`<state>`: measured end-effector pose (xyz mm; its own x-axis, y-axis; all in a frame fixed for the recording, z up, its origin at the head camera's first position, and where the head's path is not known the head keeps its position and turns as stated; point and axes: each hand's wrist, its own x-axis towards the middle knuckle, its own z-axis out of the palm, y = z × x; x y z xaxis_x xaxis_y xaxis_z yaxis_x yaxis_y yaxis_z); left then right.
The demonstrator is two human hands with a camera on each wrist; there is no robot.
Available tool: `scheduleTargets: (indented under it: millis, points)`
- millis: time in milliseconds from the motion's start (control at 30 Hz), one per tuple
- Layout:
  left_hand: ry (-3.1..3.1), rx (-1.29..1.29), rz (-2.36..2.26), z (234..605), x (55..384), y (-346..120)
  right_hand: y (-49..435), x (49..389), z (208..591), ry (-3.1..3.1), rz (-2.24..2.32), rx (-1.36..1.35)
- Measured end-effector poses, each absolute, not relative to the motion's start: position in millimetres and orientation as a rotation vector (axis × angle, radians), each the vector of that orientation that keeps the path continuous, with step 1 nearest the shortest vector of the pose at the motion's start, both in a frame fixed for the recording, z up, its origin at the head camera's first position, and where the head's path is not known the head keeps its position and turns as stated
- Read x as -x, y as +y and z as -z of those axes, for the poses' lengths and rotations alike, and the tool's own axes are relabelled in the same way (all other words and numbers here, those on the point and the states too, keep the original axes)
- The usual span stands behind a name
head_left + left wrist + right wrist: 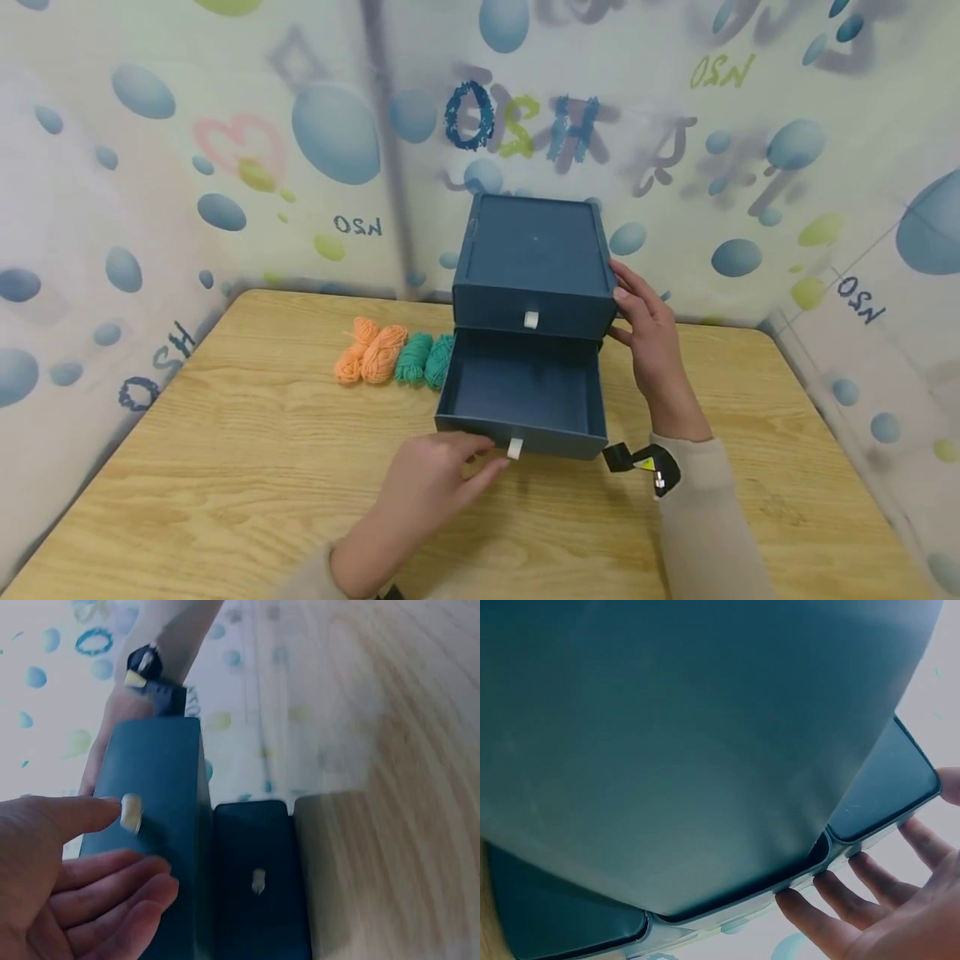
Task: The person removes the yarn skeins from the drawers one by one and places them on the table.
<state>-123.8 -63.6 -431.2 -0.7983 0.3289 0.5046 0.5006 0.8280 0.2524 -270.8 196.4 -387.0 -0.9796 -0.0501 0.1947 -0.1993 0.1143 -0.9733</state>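
A dark blue drawer unit stands on the table, its middle drawer pulled far out and the inside floor showing. At that drawer's front, my left hand has its fingertips by the white pull tab. In the left wrist view the thumb tip is right beside the tab, the other fingers loosely bent below. My right hand rests against the unit's right side near the top front corner, its fingers spread along the edge. The top drawer and the bottom drawer are closed.
Orange yarn skeins and green yarn skeins lie on the table left of the unit, the green ones partly hidden behind the drawer. A wall sheet with blue bubbles hangs behind the wooden table.
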Motion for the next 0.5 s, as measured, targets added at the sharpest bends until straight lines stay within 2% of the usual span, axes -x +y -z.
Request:
scheduleTargets:
  millis: [500]
  points:
    - [-2.639,0.548,0.388,433,126,-38,197,271,388,-2.253,-1.998,-0.258]
